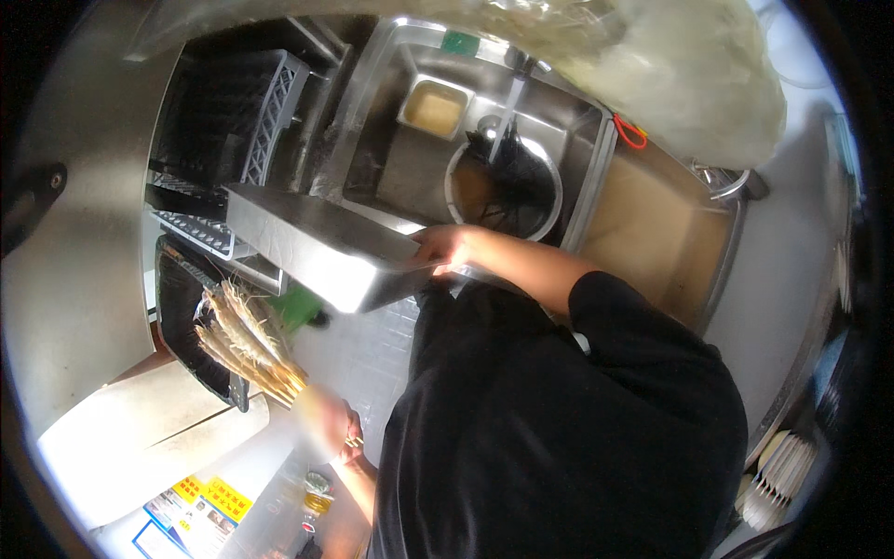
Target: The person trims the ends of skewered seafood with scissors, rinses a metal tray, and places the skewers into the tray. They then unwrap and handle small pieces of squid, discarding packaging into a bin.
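Note:
My left hand (347, 437) is closed around the lower ends of a bundle of skewered shrimp (244, 342); wooden stick ends show at the fingers, and a blur covers part of the grip. The shrimp point up and left, over the edge of a black-lined bin (185, 314). Up at waist height, my right hand (445, 249) grips the near end of a deep stainless steel tray (307, 244). This tray is tilted close to my black shirt, its far end beside a grey plastic crate (269, 119). The tray's inside is mostly hidden.
Water runs from a faucet (517, 63) into a round, dark-filled container (452, 178) in the steel sink (363, 140), beside a small metal pan (436, 108). Murky liquid fills a second basin (649, 223). A large plastic bag (670, 77) bulges above. A steel panel (84, 230) stands left.

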A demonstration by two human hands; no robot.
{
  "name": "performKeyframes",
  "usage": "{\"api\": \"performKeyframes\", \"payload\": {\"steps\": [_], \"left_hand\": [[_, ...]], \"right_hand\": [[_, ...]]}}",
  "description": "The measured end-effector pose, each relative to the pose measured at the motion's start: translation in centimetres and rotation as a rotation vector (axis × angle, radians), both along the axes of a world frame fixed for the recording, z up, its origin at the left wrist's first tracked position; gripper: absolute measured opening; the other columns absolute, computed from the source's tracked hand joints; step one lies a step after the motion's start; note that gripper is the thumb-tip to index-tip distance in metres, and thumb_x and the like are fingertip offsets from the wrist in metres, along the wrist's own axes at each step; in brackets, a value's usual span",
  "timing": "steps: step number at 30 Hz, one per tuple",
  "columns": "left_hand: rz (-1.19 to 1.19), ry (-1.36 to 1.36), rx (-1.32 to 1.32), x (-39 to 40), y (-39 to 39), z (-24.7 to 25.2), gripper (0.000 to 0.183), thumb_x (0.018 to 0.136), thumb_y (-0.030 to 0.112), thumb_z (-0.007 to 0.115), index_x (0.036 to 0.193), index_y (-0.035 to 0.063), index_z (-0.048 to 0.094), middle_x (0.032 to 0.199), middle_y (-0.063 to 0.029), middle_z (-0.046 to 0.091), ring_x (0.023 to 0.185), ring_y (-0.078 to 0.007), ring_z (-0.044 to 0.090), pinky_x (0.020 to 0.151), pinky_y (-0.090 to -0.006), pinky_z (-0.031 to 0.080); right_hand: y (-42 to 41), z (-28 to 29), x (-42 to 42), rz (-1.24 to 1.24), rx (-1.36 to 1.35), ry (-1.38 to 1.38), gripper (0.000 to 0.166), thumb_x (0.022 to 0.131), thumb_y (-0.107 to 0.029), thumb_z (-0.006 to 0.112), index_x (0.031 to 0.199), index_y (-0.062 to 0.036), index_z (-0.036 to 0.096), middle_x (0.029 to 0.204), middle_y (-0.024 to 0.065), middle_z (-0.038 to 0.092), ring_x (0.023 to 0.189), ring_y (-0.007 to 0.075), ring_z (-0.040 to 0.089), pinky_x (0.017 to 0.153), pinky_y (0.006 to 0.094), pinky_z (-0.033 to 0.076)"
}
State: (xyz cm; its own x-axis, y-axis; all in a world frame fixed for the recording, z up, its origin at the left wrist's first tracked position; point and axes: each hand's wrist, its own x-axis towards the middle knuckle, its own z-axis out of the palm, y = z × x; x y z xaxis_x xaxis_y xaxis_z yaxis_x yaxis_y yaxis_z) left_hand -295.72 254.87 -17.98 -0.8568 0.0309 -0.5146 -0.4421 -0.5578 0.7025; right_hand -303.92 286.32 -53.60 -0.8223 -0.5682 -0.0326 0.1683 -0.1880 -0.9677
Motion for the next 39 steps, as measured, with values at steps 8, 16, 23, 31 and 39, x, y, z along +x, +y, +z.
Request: {"api": "performKeyframes", "payload": {"steps": [8,16,23,31,39], "left_hand": [[-0.062,-0.023,0.040,-0.3,-1.6,-0.7,0.027,0.098,0.006,0.056,0.123,0.0003,0.049,0.069,-0.0023,0.042,0.048,-0.0106,0.039,0.033,-0.0227,0.037],[-0.128,-0.008,0.072,-0.5,-1.8,-0.8,0.026,0.099,0.007,0.055,0.123,-0.0001,0.050,0.070,-0.0018,0.041,0.050,-0.0098,0.039,0.033,-0.0211,0.034],[-0.143,-0.004,0.100,-0.6,-1.7,-0.5,0.025,0.097,0.008,0.058,0.120,0.0002,0.049,0.069,-0.0026,0.043,0.048,-0.0109,0.040,0.034,-0.0230,0.037],[-0.115,-0.026,0.082,-0.6,-1.4,-1.0,0.022,0.100,0.025,0.054,0.108,0.0039,0.055,0.072,-0.0074,0.051,0.045,-0.0146,0.042,0.032,-0.0233,0.038],[-0.172,-0.017,0.165,-0.8,-1.0,-0.7,0.027,0.097,0.007,0.058,0.121,0.0007,0.050,0.072,-0.0018,0.044,0.050,-0.0091,0.039,0.033,-0.0209,0.033]], "right_hand": [[2.8,14.7,0.9,-0.446,-0.252,-1.234,0.044,0.095,0.005,0.050,0.138,-0.0018,0.048,0.116,0.0208,0.064,0.103,0.0294,0.066,0.078,0.0464,0.062],[6.3,15.7,1.5,-0.390,-0.140,-0.892,0.038,0.083,0.010,0.066,0.120,0.0034,0.060,0.106,0.0182,0.067,0.087,0.0302,0.070,0.074,0.0394,0.062],[3.7,15.6,3.1,-0.508,0.188,-0.708,0.044,0.079,-0.005,0.078,0.119,0.0043,0.065,0.107,0.0147,0.070,0.099,0.0209,0.066,0.081,0.0350,0.055],[5.9,19.1,3.5,-0.893,0.582,-0.286,0.029,0.088,-0.015,0.072,0.114,-0.0016,0.069,0.091,0.0171,0.074,0.076,0.0240,0.071,0.073,0.0347,0.056],[6.2,26.4,5.2,-1.091,0.917,0.002,0.036,0.093,-0.017,0.065,0.127,-0.0069,0.063,0.092,0.0217,0.070,0.088,0.0324,0.071,0.077,0.0418,0.055]]}}
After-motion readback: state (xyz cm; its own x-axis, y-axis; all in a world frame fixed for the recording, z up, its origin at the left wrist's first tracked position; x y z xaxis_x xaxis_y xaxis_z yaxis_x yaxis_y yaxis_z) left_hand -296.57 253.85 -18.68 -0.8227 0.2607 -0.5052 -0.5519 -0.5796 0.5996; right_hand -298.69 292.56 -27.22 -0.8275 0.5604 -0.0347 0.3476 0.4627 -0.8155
